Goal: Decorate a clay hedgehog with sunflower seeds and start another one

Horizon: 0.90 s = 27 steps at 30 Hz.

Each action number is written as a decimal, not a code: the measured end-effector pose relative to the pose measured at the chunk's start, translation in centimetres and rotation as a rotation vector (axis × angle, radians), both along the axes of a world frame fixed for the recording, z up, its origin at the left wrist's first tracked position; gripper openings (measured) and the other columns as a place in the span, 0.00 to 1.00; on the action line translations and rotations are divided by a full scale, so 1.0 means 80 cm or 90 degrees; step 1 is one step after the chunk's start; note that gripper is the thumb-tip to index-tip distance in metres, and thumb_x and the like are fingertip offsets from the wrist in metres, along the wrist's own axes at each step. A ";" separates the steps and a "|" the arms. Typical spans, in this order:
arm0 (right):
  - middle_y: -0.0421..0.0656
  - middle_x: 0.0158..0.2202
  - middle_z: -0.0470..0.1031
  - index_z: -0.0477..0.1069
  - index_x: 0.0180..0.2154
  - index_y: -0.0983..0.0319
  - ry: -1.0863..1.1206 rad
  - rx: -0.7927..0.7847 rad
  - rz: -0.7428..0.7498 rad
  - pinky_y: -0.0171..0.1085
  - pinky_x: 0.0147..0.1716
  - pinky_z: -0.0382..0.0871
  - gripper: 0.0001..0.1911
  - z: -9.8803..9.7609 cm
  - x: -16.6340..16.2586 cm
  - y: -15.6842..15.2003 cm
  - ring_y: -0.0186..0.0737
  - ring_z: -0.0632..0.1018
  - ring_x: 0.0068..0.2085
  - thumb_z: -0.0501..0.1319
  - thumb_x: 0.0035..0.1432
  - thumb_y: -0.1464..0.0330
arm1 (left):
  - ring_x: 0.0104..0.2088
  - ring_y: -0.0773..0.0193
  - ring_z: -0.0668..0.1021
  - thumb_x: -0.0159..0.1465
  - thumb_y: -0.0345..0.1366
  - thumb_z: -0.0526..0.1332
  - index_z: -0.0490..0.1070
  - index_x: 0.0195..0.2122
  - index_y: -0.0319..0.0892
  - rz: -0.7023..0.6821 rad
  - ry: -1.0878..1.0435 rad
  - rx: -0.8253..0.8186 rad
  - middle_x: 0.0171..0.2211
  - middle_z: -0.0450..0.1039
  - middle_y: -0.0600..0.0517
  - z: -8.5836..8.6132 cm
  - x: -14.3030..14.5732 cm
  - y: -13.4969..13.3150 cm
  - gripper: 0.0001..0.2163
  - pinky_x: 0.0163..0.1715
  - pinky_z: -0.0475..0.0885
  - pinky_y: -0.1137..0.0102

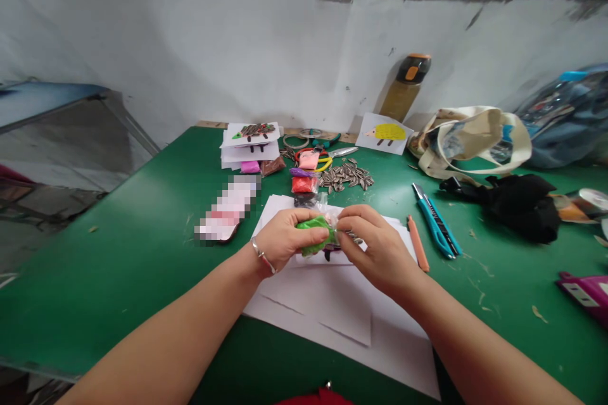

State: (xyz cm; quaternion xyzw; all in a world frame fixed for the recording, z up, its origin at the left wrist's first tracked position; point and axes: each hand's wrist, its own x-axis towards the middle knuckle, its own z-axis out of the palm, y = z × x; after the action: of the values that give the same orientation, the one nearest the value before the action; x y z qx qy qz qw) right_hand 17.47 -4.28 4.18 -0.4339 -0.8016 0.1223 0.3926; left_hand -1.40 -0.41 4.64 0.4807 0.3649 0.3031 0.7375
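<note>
In front of me my left hand [285, 237] grips a small clear packet of green modelling clay [314, 228], thumb on top. The fingers of my right hand [368, 237] pinch the packet's clear plastic edge. Below both hands lie several sheets of white paper [323, 304], and a partly hidden picture card with dark shapes rests on them. Just beyond are packets of black [304, 199], red [304, 185] and pink clay [308, 159]. A heap of striped sunflower seeds [346, 176] lies to their right.
Right of the paper lie an orange pen-like tool [417, 243] and a blue utility knife [434, 218]. Scissors [342, 152], hedgehog cards [254, 133], a bottle [406, 88] and a cloth bag [468, 139] are at the back. A blurred-out phone-like object [230, 209] is left.
</note>
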 end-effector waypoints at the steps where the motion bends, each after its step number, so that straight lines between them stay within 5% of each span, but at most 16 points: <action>1: 0.46 0.41 0.71 0.69 0.37 0.59 -0.002 0.001 -0.001 0.41 0.43 0.70 0.06 0.000 0.000 0.000 0.40 0.73 0.43 0.55 0.63 0.74 | 0.20 0.73 0.67 0.52 0.39 0.72 0.75 0.36 0.35 0.005 -0.002 -0.002 0.21 0.67 0.56 0.000 0.000 0.000 0.15 0.22 0.57 0.74; 10: 0.45 0.37 0.73 0.68 0.34 0.61 -0.019 -0.021 -0.026 0.38 0.40 0.68 0.07 -0.002 0.003 -0.001 0.39 0.74 0.40 0.53 0.63 0.73 | 0.21 0.73 0.67 0.50 0.40 0.73 0.74 0.36 0.35 0.029 0.012 -0.006 0.22 0.68 0.56 0.000 0.001 0.000 0.17 0.22 0.59 0.74; 18: 0.39 0.27 0.78 0.71 0.34 0.59 0.228 -0.323 -0.154 0.35 0.32 0.69 0.06 0.013 0.004 0.000 0.36 0.78 0.30 0.56 0.61 0.68 | 0.22 0.72 0.68 0.49 0.40 0.74 0.74 0.36 0.35 0.060 0.024 -0.018 0.24 0.70 0.54 0.005 -0.001 0.002 0.18 0.22 0.60 0.74; 27: 0.40 0.28 0.79 0.76 0.38 0.57 0.312 -0.372 -0.172 0.38 0.31 0.73 0.09 0.016 0.004 0.005 0.40 0.80 0.32 0.57 0.57 0.70 | 0.22 0.71 0.68 0.49 0.40 0.74 0.75 0.35 0.35 0.060 0.027 -0.013 0.23 0.69 0.54 0.003 0.000 0.004 0.17 0.21 0.59 0.74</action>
State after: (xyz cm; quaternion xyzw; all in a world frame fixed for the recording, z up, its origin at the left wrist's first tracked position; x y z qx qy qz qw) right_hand 17.81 -3.90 5.48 -0.5865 -0.5517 0.3923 0.4447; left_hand -1.42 -0.06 4.86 0.4617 0.4058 0.3235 0.7194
